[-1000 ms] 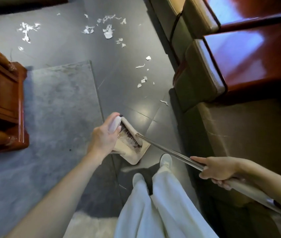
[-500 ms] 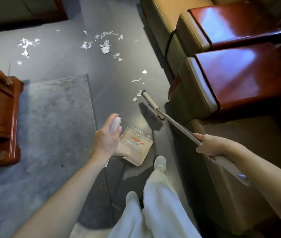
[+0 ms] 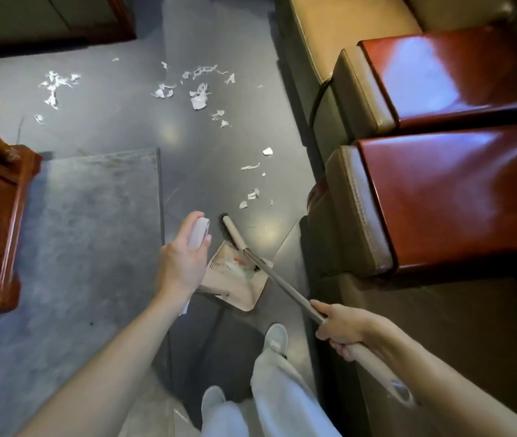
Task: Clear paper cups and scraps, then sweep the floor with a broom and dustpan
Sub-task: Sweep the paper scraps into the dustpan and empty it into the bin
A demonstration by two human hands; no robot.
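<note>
Pulled broom (image 3: 279,281) back to dustpan (image 3: 238,290); I see more scraps (image 3: 198,98) ahead. Dustpan gripped by left hand (image 3: 181,266), broom by right hand (image 3: 340,327).

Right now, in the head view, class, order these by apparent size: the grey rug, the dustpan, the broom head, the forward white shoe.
1. Grey rug
2. Dustpan
3. Broom head and forward white shoe: look alike, and the shoe is nearer the camera, so unranked.
</note>
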